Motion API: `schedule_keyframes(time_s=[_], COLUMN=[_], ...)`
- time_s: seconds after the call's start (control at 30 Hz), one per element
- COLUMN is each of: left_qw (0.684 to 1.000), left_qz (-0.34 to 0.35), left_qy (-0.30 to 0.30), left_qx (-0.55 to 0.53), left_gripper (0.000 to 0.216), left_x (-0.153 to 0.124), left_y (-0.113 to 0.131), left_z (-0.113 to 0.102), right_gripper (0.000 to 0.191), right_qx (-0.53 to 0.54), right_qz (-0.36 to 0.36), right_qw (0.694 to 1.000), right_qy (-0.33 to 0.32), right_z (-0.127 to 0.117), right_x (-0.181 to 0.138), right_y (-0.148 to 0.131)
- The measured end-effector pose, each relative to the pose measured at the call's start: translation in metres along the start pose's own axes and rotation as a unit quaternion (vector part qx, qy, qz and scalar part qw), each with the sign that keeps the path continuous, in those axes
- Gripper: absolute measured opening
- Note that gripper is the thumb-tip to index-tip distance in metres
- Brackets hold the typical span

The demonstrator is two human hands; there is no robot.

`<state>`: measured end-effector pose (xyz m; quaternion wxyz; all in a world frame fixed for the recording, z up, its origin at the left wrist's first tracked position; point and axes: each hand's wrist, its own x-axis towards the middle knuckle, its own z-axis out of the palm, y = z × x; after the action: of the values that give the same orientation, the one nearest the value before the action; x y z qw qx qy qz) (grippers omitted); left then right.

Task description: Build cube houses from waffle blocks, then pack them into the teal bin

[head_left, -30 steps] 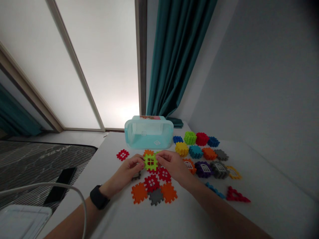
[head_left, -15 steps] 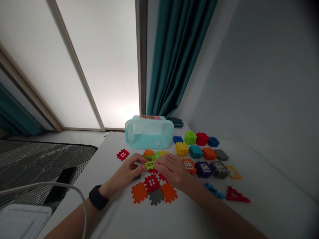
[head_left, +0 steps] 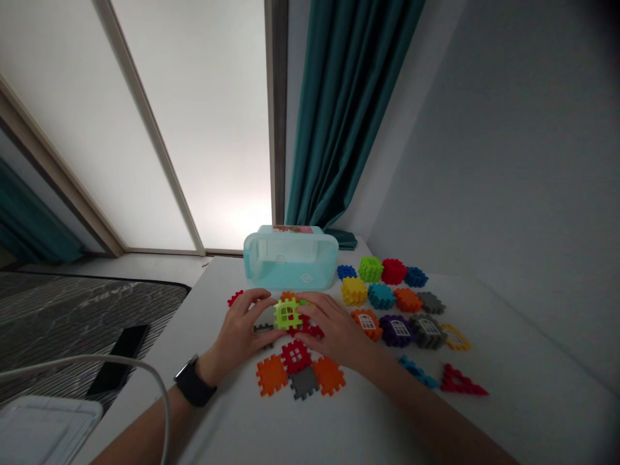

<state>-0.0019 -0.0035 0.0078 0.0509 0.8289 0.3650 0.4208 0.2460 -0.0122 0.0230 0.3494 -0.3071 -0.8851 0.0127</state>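
A lime-green window tile [head_left: 287, 314] with toothed edges stands tilted up between my hands, its face toward me. My left hand [head_left: 245, 328], wearing a dark watch, grips the tile's left side between fingers and thumb. From the other side my right hand [head_left: 336, 330] curls round its right edge and the red toothed pieces [head_left: 310, 328] by it. An orange piece [head_left: 287, 296] shows just behind the green one. Nearer me lie a red window tile [head_left: 295, 356], a grey tile [head_left: 305, 383] and two orange tiles [head_left: 272, 374], joined flat. A grey piece [head_left: 264, 328] is partly hidden behind my left hand.
A pale turquoise bin [head_left: 291, 261] lies on its side at the back. Stacks of toothed tiles, including yellow [head_left: 354, 292] and purple [head_left: 396, 329], stand in rows at the right. A red triangle [head_left: 462, 380] lies nearer. A white cable [head_left: 165, 394] crosses the lower left.
The green window tile has turned to face me more and shows more of itself. My fingers have spread wider around it, and my left hand has shifted slightly left and up.
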Motion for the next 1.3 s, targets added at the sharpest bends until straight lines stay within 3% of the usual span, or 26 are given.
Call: schedule_keyframes(time_s=[0.23,0.43,0.63,0.77,0.97,1.3], left_qw=[0.999,1.000,0.993,0.990,0.980,0.977], left_qz=[0.028,-0.017,-0.054,-0.065,-0.048,0.043], left_qy=[0.001,-0.025,-0.077,-0.115,-0.194,-0.207], left_qx=[0.025,-0.004,-0.071,-0.053,0.010,0.038], left_gripper=[0.047,0.046,0.040,0.035,0.031,0.034], left_x=[-0.004,0.000,0.013,0.024,0.046,0.060], left_y=[0.001,0.006,0.018,0.022,0.021,0.022], left_z=[0.003,0.007,0.006,0.009,0.032,0.084], right_gripper=[0.019,0.020,0.023,0.026,0.024,0.022], right_qx=[-0.022,-0.040,-0.029,-0.030,-0.056,-0.060], right_qz=[-0.021,-0.033,-0.002,0.027,0.075,0.179], right_qw=[0.999,0.999,1.000,0.999,0.996,0.982], right_qy=[0.010,0.007,-0.007,-0.020,-0.014,0.024], right_z=[-0.001,-0.006,-0.018,-0.031,-0.055,-0.104], right_x=[0.000,0.004,0.004,-0.003,-0.024,-0.069], right_y=[-0.001,-0.002,0.005,0.011,0.027,0.099])
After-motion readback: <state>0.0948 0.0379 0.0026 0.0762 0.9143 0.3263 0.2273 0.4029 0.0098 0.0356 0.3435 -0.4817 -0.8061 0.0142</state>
